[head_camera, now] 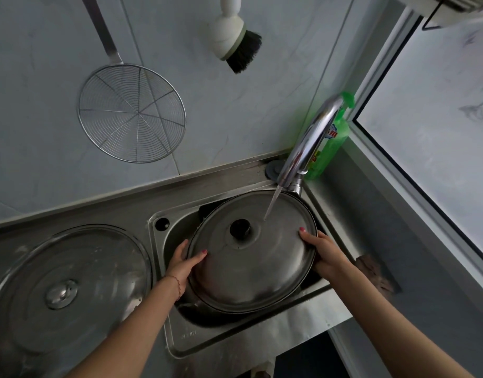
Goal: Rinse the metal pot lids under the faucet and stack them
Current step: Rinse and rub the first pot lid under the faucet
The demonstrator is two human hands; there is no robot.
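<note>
A large metal pot lid [262, 271] with a black knob is held over the steel sink [234, 342], tilted toward me. My left hand [184, 264] grips its left rim, thumb on top. My right hand [323, 253] grips its right rim, thumb on top. The chrome faucet [307, 144] runs a thin stream of water onto the lid's upper right part. A second, larger metal lid [71, 271] with a shiny knob lies on the counter left of the sink.
A wire skimmer [132, 113] and a white brush with black bristles [236, 42] hang on the tiled wall. A green detergent bottle [334, 137] stands behind the faucet. A brownish cloth [376, 271] lies on the ledge at right, below the window.
</note>
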